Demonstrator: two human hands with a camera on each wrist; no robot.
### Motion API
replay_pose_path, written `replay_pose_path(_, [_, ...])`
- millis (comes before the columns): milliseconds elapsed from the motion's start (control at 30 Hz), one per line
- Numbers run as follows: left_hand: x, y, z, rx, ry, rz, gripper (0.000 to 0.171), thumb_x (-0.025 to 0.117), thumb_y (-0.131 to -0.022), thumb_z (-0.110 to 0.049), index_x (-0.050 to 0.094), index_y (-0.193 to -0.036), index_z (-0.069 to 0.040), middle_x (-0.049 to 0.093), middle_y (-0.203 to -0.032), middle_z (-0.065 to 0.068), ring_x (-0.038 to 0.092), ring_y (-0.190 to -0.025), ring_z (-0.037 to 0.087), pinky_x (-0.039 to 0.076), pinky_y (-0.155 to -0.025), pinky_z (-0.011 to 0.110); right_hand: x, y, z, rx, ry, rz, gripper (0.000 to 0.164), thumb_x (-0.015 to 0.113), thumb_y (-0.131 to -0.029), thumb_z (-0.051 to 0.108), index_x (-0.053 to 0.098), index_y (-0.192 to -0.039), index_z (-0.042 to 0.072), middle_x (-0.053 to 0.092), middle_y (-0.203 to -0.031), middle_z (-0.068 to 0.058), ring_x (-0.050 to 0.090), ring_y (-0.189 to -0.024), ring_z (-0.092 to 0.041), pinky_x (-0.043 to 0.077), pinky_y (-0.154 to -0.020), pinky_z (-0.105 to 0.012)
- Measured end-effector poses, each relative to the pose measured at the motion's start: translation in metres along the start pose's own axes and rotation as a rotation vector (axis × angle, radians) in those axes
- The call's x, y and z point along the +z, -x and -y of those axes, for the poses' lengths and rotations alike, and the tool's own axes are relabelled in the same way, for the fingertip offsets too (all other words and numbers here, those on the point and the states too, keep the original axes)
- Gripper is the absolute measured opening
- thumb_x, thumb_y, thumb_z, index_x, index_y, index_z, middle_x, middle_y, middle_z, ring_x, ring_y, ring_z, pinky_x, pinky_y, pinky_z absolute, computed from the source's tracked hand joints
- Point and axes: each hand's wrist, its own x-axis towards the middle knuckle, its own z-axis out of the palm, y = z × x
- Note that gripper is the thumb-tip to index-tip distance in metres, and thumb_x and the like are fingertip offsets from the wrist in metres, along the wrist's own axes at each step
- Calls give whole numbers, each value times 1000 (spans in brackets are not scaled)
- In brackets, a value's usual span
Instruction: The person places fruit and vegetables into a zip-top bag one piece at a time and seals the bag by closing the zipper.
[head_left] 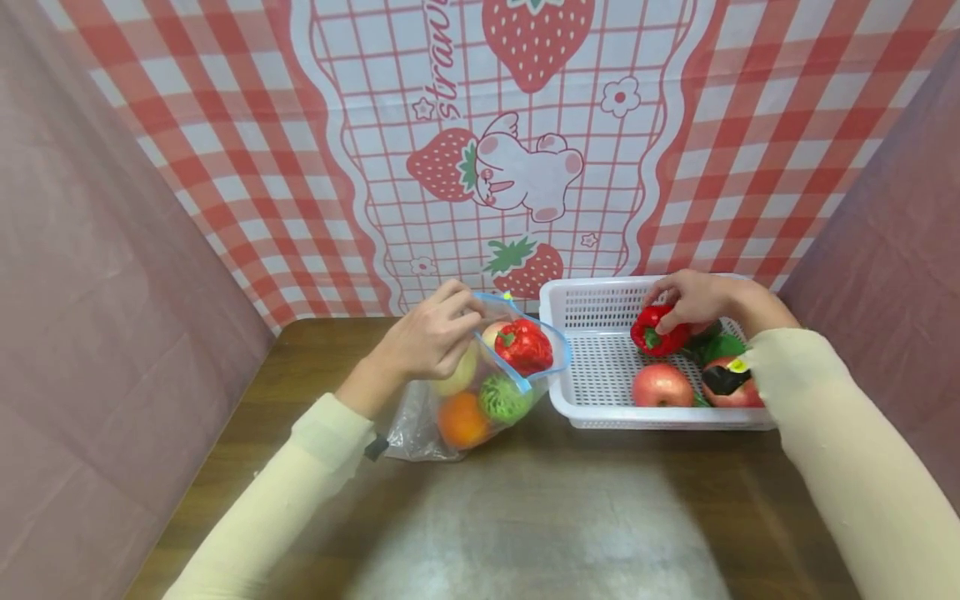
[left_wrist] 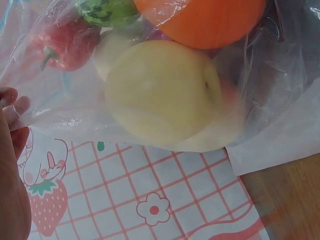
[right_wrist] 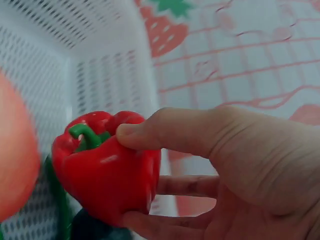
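Observation:
My right hand (head_left: 693, 298) grips a red bell pepper (right_wrist: 107, 170) with a green stem, thumb on one side and fingers on the other, over the white basket (head_left: 592, 414). The left hand (head_left: 438, 329) pinches the rim of a clear plastic bag (head_left: 423, 421) with a blue edge, its mouth facing the basket. Inside the bag show another red bell pepper (head_left: 523, 346), an orange (head_left: 463, 421), a green striped round item (head_left: 504, 400) and a pale yellow fruit (left_wrist: 160, 92). In the basket, a red apple (head_left: 662, 386) sits below the gripped pepper.
A second apple (head_left: 738, 392) lies at the basket's right, partly behind the wrist camera, with green leafy items (head_left: 723, 346) beside it. The wooden table (head_left: 525, 517) holds bag and basket. A strawberry-print cloth (head_left: 517, 142) hangs behind, with plain pinkish cloths at both sides.

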Motion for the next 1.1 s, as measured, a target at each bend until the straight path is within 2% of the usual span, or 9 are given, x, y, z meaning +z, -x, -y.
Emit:
replay_pose_path(100, [0,0,1,7,3,-12,13,51,-84,-8,64,-85,-5,68,-101,12,57,-96,27,54,-82,35,-6,6,14,-45,-63,-64,64,80,-84,25,53,-139,8,53,-136,-26,52,-119,-43,63,-81,-44])
replay_pose_path(233, [0,-1,3,21,6,-45,14,51,-83,-7,64,-84,-4,69,-99,13,57,-95,28,54,-81,36,-8,15,33,-128,-168,-113,66,81,-83,27,53,-141,13,54,-139,-18,53,-122,-37,63,-81,-42])
replay_pose_path(367, [0,-3,5,21,7,-64,15,48,-85,-8,62,-83,-5,70,-102,14,58,-96,29,53,-84,37,-5,19,53,-213,-235,-124,59,79,-85,25,55,-139,15,59,-137,-14,57,-121,-33,63,-82,-42])
replay_pose_path(567, [-4,-8,6,0,31,-85,15,43,-86,-7,56,-79,-6,71,-105,15,58,-99,31,52,-87,39,5,21,72,-270,-310,-115,59,78,-87,25,54,-140,17,58,-137,-12,60,-119,-31,63,-81,-41])
replay_pose_path(833, [-3,-9,5,-22,37,-58,15,44,-86,-7,57,-80,-7,71,-106,13,58,-99,30,52,-87,39,14,23,91,-310,-382,-122,57,78,-87,24,55,-139,18,58,-137,-11,66,-113,-31,63,-80,-42])
replay_pose_path(1100, [-2,-8,2,-36,29,-30,13,48,-88,-9,59,-83,-7,71,-108,12,58,-101,28,53,-88,38,34,18,111,-422,-460,-147,57,78,-86,21,54,-137,21,56,-139,-3,61,-118,-32,63,-80,-41])
